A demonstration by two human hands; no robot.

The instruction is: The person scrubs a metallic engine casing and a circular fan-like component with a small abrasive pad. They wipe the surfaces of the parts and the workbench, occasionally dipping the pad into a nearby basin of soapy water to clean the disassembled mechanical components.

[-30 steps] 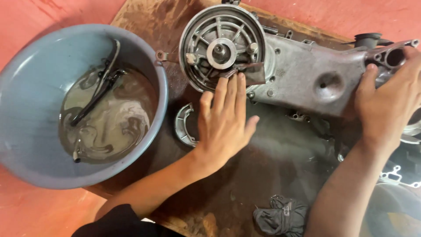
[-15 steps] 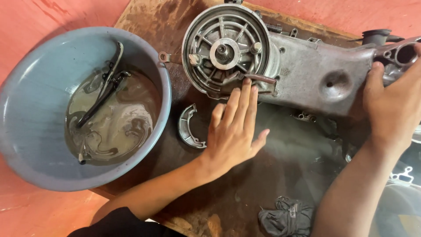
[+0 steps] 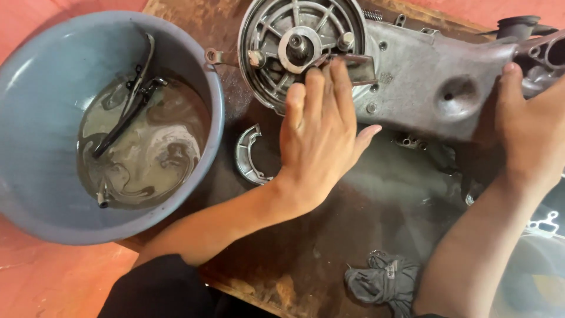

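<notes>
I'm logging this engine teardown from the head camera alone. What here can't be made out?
- Head view: left hand covers the round hub's lower rim.
- Casing runs off the right edge behind the right hand.
- Murky liquid in the basin half hides the black tool.

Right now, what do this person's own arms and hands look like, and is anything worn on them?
Both hands, the left hand and the right hand, are bare: no gloves, rings or watch show. Both forearms are uncovered too. The only clothing in view is a black fabric sleeve near the left elbow, at the bottom edge. The fingers have short nails.
</notes>
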